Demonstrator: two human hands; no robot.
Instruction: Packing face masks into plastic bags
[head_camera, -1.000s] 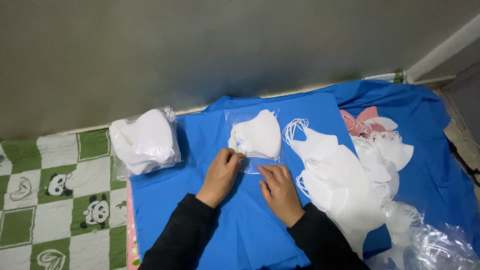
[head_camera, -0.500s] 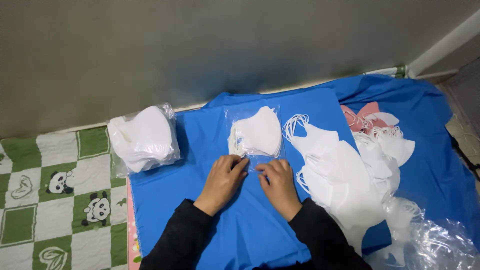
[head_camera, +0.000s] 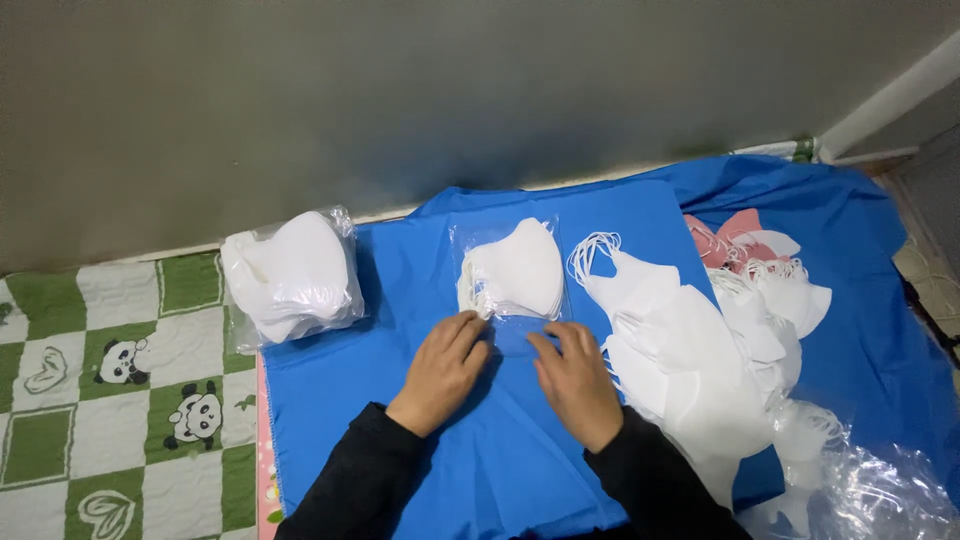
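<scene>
A clear plastic bag holding a stack of white face masks (head_camera: 515, 272) lies on a blue cloth (head_camera: 400, 290). My left hand (head_camera: 445, 368) rests at the bag's near left edge, fingertips pressing on the plastic. My right hand (head_camera: 575, 380) lies flat at the near right edge, fingers touching the bag's open end. Neither hand lifts anything. Both sleeves are black.
A filled bag of white masks (head_camera: 292, 275) sits at the left, partly on a green and white panda quilt (head_camera: 110, 400). Loose white masks (head_camera: 690, 350) spread at the right, with crumpled clear plastic (head_camera: 880, 490) at the lower right. A grey wall runs behind.
Both hands have stayed at the bag's near edge, sliding slightly along the plastic. The bag of masks has barely shifted.
</scene>
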